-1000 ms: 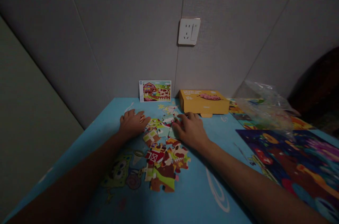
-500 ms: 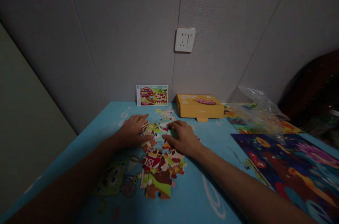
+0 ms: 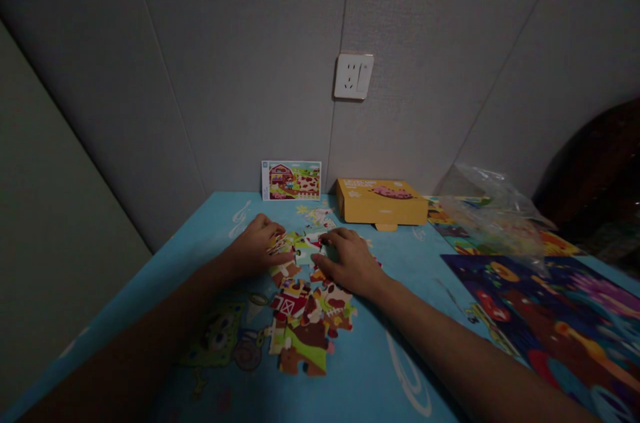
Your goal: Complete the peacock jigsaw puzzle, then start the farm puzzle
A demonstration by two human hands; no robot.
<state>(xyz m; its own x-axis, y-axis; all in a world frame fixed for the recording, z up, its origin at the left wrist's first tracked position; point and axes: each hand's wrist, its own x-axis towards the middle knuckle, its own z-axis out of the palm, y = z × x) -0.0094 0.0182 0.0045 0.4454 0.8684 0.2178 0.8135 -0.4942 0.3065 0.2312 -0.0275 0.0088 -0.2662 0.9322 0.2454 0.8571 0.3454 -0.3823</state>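
My left hand (image 3: 259, 246) rests on the left side of a pile of loose puzzle pieces (image 3: 299, 240). Its thumb and curled fingers close round a red-and-white striped puzzle piece (image 3: 278, 244). From the right, my right hand (image 3: 349, 260) grips a pale green and white puzzle piece (image 3: 307, 254) between thumb and fingers; its palm hides part of that piece. Closer to me lies a cluster of farm-picture pieces (image 3: 305, 326), with a red barn and brown animals, some overlapping. Dim light blurs the fingertips.
A farm picture card (image 3: 291, 180) leans against the wall beside a yellow puzzle box (image 3: 383, 203). On the right, a clear plastic bag (image 3: 493, 210) lies over a colourful sheet, behind a dark blue picture puzzle (image 3: 545, 323). The blue cloth (image 3: 370, 370) covers the table.
The fingers of my left hand have curled down onto the pieces, after the index finger was stretched out. My right hand stays in place. The whole view has shifted slightly.
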